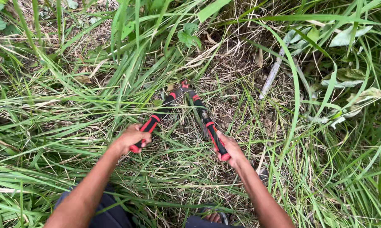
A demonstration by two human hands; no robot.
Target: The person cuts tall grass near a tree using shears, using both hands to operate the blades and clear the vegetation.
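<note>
Tall grass [64, 105] all around, the left hand [131, 137] and right hand [229, 148] have fingers clamped on the shears [186, 105], handles spread wide, blades low among the stems.

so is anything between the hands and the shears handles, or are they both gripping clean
Nothing visible stands between. The left hand wraps one red-and-black handle of the shears, the right hand the other. Long grass blades lie across the handles further up and crowd the blade end.
</note>
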